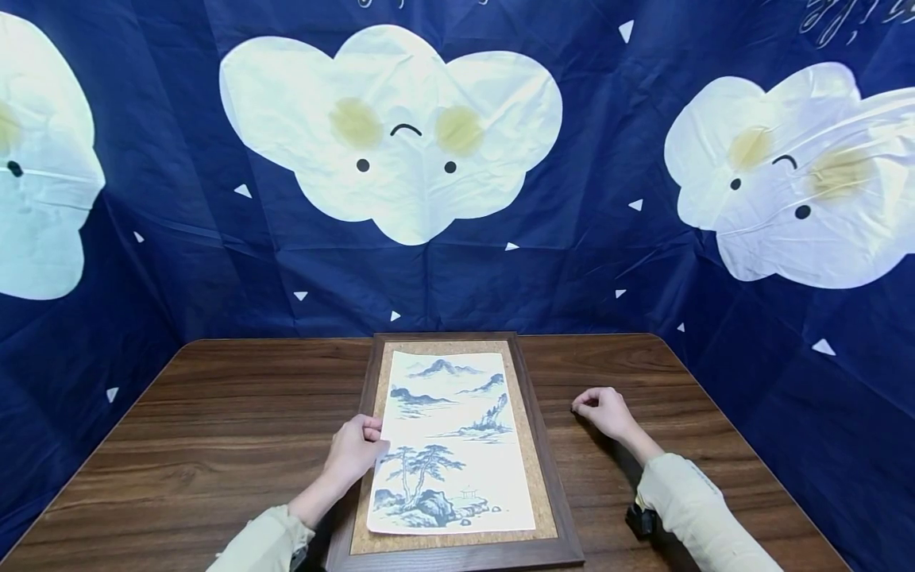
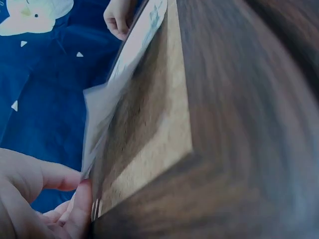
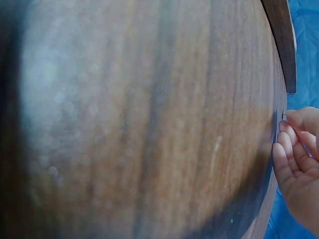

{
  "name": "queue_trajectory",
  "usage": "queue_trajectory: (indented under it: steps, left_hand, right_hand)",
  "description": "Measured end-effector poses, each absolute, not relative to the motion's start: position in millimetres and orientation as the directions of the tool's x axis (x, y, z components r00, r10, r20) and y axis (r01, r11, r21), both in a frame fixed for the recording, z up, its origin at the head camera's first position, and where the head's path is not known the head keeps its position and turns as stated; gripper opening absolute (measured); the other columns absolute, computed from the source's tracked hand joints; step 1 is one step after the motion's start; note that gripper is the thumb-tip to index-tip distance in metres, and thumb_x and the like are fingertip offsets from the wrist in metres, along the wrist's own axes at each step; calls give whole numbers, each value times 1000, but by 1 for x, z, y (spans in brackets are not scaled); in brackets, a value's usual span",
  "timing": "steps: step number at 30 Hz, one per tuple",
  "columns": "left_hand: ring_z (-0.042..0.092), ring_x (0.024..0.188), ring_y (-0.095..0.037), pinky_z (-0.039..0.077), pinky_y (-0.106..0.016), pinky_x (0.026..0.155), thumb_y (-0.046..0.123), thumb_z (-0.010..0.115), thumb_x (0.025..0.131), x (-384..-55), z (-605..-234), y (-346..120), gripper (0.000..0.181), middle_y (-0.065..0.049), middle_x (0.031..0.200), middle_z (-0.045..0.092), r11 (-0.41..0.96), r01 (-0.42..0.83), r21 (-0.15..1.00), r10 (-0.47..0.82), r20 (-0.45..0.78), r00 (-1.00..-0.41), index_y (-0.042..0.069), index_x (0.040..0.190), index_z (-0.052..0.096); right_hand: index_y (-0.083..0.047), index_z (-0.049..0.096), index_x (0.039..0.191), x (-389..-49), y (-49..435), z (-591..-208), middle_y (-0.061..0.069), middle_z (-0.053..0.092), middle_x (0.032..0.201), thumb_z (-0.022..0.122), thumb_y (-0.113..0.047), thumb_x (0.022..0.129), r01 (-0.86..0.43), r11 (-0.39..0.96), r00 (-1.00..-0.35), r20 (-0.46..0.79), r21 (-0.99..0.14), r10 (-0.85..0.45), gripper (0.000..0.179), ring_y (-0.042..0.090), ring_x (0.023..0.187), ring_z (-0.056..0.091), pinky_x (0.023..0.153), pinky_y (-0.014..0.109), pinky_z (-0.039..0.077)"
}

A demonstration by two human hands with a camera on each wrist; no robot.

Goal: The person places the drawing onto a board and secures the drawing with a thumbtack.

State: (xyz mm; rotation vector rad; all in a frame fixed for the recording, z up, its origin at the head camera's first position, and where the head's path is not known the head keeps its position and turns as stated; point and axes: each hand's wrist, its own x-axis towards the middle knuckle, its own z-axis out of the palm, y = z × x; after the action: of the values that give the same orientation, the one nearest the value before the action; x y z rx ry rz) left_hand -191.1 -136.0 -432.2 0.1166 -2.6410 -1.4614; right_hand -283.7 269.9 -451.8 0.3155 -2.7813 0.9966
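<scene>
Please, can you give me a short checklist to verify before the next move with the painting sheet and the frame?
1. Left hand has a grip on the left edge of the painting sheet: ok; the edge is lifted in the left wrist view.
2. Sheet lies inside the wooden frame, over the cork backing: ok.
3. Sheet straight in the frame: not ok, it sits slightly tilted.
4. Right hand clear of the frame: ok, it rests on the table beside it.
5. Right hand holding something small: cannot tell.
</scene>
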Motion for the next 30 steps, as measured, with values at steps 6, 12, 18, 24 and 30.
queue_trajectory:
  steps: [6,12,18,24,30]
  left_hand:
    - [57,57,-14,51,-25,49,-7,65,67,-192,-435,-138,31,-10,76,61,528,-2,849,-106,64,-992,-11,97,57]
    - [56,56,-13,49,-26,52,-4,65,65,-193,-437,-136,31,-7,73,61,601,26,799,-99,107,-989,-9,95,59]
    - [55,64,-15,46,-32,61,0,67,63,-193,-437,-136,32,-4,72,61,696,84,714,-76,188,-979,-7,94,61]
    - [55,67,-15,46,-31,62,2,68,65,-196,-436,-145,37,-5,77,62,681,78,728,-58,160,-985,-7,100,60]
    - [57,82,-22,46,-35,72,7,71,70,-203,-434,-164,44,-12,94,59,675,137,725,-2,187,-982,-7,108,56]
  right_hand:
    - [-5,70,75,-283,269,-452,3,67,73,65,-5,77,-261,756,-961,235,-600,-145,5,8,68,54,64,25,43]
    - [-5,70,77,-283,269,-452,3,67,76,66,-6,78,-257,760,-963,222,-597,-151,4,13,72,56,66,28,43]
    - [-6,69,76,-281,269,-450,1,66,73,66,-8,78,-272,753,-959,231,-600,-162,5,11,69,55,64,28,43]
    - [-11,70,73,-283,276,-457,-4,64,68,67,-14,78,-401,668,-913,328,-627,-240,6,7,63,53,59,25,42]
    - [-7,70,75,-280,271,-450,0,65,70,65,-7,78,-303,727,-951,239,-616,-194,5,9,62,53,60,26,43]
